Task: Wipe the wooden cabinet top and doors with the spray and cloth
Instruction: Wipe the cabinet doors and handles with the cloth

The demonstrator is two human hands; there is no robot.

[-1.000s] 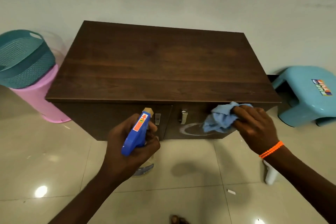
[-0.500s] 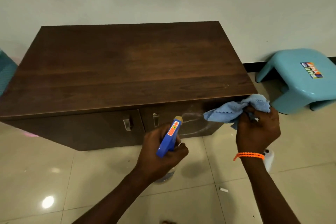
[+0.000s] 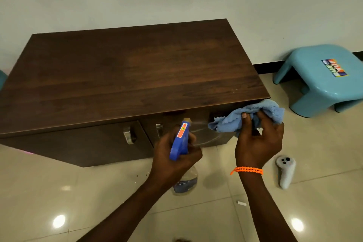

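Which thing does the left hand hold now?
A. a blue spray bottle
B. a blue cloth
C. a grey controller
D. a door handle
A: the left hand grips the spray bottle by its blue head, while the cloth is in the right hand.

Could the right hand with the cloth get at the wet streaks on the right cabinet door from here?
Probably yes: the right hand holds the light blue cloth right beside the streaked dark wooden door, with nothing between them.

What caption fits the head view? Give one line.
Left hand aims spray bottle at cabinet door; right hand holds blue cloth.
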